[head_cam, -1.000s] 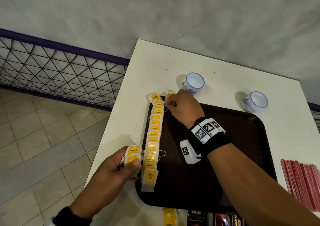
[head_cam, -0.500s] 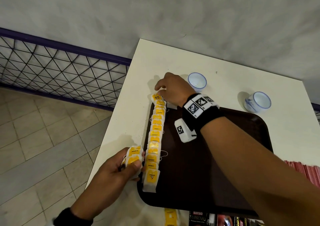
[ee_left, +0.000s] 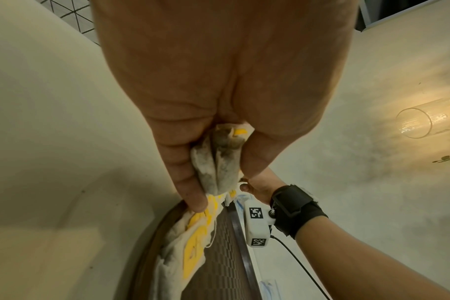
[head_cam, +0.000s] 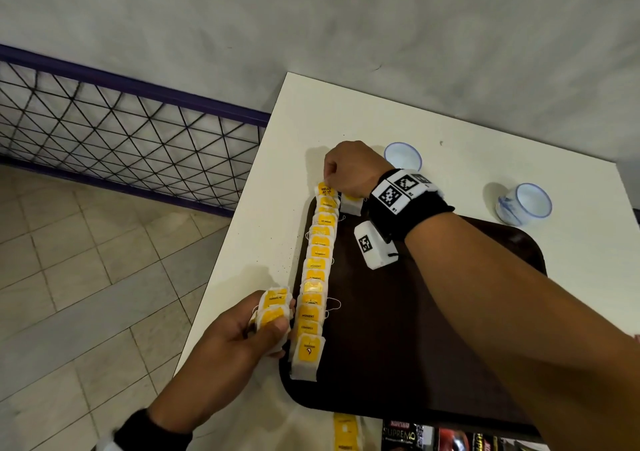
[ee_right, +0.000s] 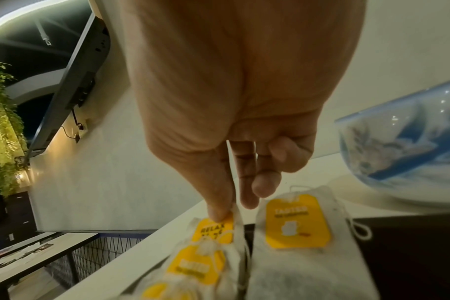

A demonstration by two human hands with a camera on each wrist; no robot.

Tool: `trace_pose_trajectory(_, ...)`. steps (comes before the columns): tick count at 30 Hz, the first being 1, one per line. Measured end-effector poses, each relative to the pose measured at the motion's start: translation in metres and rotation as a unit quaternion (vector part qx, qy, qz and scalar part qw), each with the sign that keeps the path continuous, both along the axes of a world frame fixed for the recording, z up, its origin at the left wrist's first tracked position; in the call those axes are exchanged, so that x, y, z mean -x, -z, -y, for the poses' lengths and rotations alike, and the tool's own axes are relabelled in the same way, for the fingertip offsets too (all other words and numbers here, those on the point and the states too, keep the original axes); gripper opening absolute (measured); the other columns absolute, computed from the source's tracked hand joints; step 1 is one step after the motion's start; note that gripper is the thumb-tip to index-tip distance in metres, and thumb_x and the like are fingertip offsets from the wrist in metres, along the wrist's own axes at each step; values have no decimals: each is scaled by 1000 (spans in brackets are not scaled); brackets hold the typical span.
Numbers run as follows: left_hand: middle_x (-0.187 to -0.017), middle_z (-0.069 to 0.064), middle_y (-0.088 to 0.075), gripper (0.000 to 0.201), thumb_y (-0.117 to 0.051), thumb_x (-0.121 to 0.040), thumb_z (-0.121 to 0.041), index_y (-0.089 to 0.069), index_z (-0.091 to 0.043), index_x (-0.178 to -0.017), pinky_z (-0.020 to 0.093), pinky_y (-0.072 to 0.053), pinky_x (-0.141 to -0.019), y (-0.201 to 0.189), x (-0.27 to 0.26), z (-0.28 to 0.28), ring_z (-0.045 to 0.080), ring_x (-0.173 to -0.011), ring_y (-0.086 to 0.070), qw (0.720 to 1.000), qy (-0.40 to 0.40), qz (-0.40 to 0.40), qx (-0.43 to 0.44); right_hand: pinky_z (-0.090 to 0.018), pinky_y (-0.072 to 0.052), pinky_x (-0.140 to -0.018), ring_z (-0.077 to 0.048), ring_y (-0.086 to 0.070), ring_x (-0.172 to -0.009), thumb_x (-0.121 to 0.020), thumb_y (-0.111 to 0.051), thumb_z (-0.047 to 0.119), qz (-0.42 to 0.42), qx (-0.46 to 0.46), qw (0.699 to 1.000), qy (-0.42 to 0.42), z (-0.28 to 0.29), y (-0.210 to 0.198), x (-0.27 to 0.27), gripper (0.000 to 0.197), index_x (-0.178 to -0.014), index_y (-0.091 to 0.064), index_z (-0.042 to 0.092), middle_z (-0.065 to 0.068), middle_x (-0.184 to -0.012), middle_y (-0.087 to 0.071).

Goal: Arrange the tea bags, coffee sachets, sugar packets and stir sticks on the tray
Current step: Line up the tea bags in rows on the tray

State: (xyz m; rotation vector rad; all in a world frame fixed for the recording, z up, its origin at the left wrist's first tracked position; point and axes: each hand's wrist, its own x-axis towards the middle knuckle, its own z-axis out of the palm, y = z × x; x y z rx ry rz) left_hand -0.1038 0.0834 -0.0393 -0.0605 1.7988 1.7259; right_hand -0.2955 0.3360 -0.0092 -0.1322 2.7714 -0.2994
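A dark brown tray (head_cam: 415, 340) lies on the white table. A row of yellow-tagged tea bags (head_cam: 317, 270) runs overlapping along its left edge. My right hand (head_cam: 330, 180) is at the far end of that row; thumb and forefinger pinch the edge of the last bag, tagged RELAX (ee_right: 213, 229). One more tea bag (ee_right: 295, 221) lies flat just to its right, at the tray's far left corner. My left hand (head_cam: 277, 326) grips a small stack of tea bags (head_cam: 273, 307) beside the tray's near left edge. In the left wrist view those held tea bags (ee_left: 219, 162) show crumpled between thumb and fingers.
Two blue-and-white cups (head_cam: 403, 155) (head_cam: 524, 205) stand on the table behind the tray. Coffee sachets (head_cam: 408, 435) and a loose tea bag (head_cam: 346, 431) lie off the tray at the near edge. The table's left edge drops to a tiled floor by a mesh railing (head_cam: 121, 132).
My right hand let go of a tea bag at the tray's far left corner, then shifted left and away to pinch the last bag of the row. The left hand has stayed put.
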Motion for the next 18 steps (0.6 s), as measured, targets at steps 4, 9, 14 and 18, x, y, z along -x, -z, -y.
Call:
trace_pose_trajectory(4, -105, 0, -77, 21, -62, -94, -19, -73, -24, -112, 25, -59, -74, -1, 1, 0, 19, -99, -73, 1000, 2, 4, 4, -30, -45, -78, -29, -61, -106, -92, -53, 11, -4, -53, 999, -6, -1, 2, -1, 24, -105, -70, 0, -12, -115, -66)
trace_pose_trajectory(9, -106, -3, -77, 22, -62, -95, -17, -73, -25, -112, 25, -60, -73, -5, 3, 0, 14, -98, -73, 1000, -2, 1, 1, -32, -47, -78, -28, -61, -104, -90, -57, 12, 7, -40, 999, 28, -4, 0, -3, 22, -104, -69, 0, -13, -112, -66)
trace_pose_trajectory(14, -107, 3, -76, 27, -63, -92, -25, -69, -21, -118, 34, -63, -81, -10, 10, -2, 21, -101, -73, 1000, 18, -5, -4, -35, -49, -83, -25, -60, -98, -89, -59, 9, -72, 52, 996, 29, 7, -20, -34, 18, -102, -71, 8, -9, -106, -62)
trace_pose_trajectory(18, -102, 5, -77, 24, -65, -92, -23, -68, -19, -116, 38, -63, -80, -13, 17, -7, 22, -95, -75, 999, 41, -14, -5, -19, -44, -75, -5, -58, -79, -87, -65, 9, -44, 222, 974, 11, 27, -33, -94, 14, -94, -73, 18, 3, -93, -67)
